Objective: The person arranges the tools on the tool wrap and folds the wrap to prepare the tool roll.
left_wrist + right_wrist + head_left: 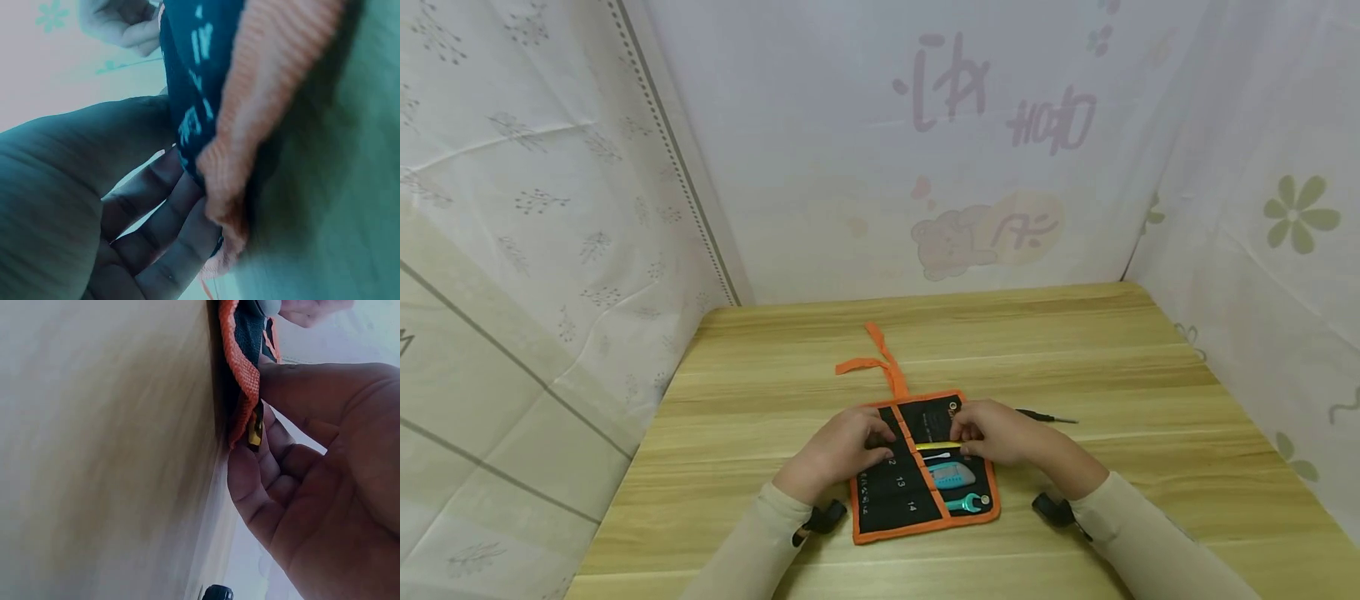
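Observation:
A black tool pouch [880, 500] with orange trim lies unfolded on the table. My left hand [842, 446] is over its left half, where thumb and fingers pinch the pocket cloth. In the left wrist view, the fingers [181, 244] meet the pouch by its orange edge. With curled fingers, my right hand [996, 429] holds the outer end of a slim yellow tool [936, 446], whose other end is inside a pocket. Its yellow and black tip [255, 430] shows beside the fingers in the right wrist view. Below it sit a teal utility knife [951, 476] and a teal wrench [966, 503].
A thin silver tool [936, 456] lies between the yellow tool and the knife. Right of the pouch lies a black tool with a metal shaft [1063, 420], perhaps a screwdriver. Orange tie straps [891, 375] stretch behind the pouch. Patterned curtains [925, 167] surround the wooden table [1075, 358].

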The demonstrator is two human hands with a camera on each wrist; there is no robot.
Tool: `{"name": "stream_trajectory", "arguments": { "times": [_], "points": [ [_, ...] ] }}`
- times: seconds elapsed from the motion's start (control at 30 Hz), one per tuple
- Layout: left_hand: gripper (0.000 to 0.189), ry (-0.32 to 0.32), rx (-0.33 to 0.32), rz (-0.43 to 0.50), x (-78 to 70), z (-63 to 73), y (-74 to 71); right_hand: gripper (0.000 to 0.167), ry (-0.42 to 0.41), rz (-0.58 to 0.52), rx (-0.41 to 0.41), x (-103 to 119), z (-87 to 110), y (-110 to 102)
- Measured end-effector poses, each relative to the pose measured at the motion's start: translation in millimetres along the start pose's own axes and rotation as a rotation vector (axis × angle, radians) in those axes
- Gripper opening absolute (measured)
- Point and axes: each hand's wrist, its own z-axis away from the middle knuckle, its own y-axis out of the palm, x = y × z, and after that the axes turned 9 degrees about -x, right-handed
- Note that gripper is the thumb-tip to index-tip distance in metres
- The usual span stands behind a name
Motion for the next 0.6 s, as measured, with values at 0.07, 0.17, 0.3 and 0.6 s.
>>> {"name": "stream_trajectory", "arguments": {
  "times": [0.07, 0.17, 0.3, 0.6],
  "points": [
    [0.014, -0.002, 0.005, 0.013, 0.8, 1.4, -0.6, 0.018, -0.009, 0.004, -0.006, -1, 2.3, 0],
    [0.015, 0.007, -0.002, 0.016, 1.1, 3.2, -0.8, 0.017, -0.024, 0.031, -0.016, -2, 5.2, -2],
    [0.016, -0.006, -0.015, 0.025, 1.0, 6.1, -0.8, 0.018, -0.022, 0.080, -0.045, -4, 9.3, -2],
    [0.018, -0.039, -0.026, 0.102, 4.7, 9.7, -2.0, 0.019, -0.009, 0.072, -0.082, -6, 18.5, -5]
  ]
}}
